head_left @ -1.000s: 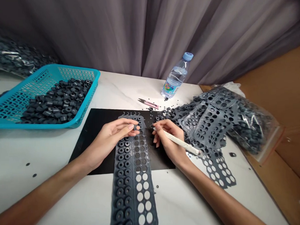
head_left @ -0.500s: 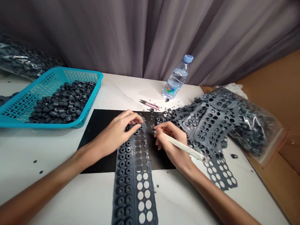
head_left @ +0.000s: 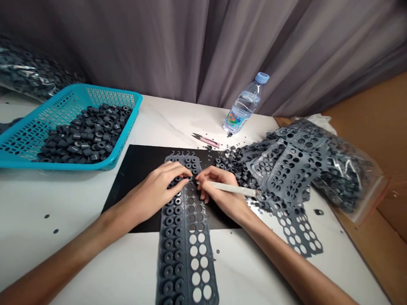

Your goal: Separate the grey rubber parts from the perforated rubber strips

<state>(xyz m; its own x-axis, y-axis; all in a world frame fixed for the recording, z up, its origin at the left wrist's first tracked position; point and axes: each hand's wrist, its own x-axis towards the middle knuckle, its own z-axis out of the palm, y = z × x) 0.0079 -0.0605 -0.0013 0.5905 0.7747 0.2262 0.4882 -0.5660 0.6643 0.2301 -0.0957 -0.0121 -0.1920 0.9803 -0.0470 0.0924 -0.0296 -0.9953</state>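
Leftward came my right hand point(head_left: 226, 199), pinching a white stick point(head_left: 240, 188); my left hand point(head_left: 162, 183) curled over the grey ringed sheet point(head_left: 186, 247) on the black mat point(head_left: 136, 166); whether it pinched anything, I couldn't tell.

Long dark-grey moulded sheet point(head_left: 187, 256), flat, far part over a black mat point(head_left: 133, 169), left columns full of rings, right columns mostly open holes — slim white pen-like tool point(head_left: 237, 189) slanting, tip near the sheet's right-hand columns.
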